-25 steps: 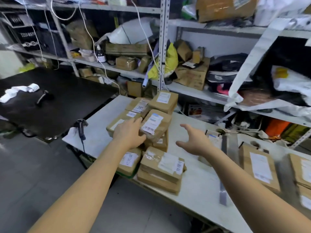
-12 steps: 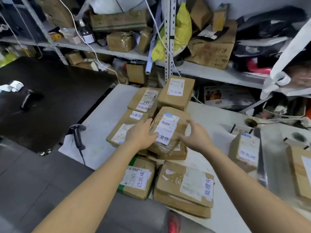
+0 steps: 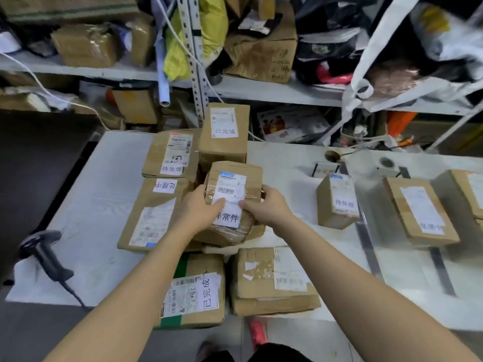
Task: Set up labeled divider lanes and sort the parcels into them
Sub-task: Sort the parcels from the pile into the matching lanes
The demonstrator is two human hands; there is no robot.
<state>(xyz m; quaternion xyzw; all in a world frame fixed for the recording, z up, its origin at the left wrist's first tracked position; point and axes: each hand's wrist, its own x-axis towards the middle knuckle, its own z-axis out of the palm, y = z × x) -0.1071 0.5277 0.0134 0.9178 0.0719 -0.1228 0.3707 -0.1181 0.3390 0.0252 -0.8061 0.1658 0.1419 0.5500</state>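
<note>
My fingers (image 3: 219, 204) are clamped on the top parcel (image 3: 231, 184) from both sides: left hand (image 3: 200, 210) on its left edge, right hand (image 3: 264, 207) on its right. A second ago the right hand was reaching in open. In the head view the parcel sits on the pile (image 3: 156, 212) mid-surface (image 3: 104, 184). I judge it ready to lift and carry past the divider (image 3: 366, 246)

The left hand (image 3: 198, 209) and right hand (image 3: 265, 209) are bare, forearms (image 3: 125, 296) unsleeved to the frame edge; dark clothing (image 3: 277, 356) shows nearest, bottom centre.
</note>
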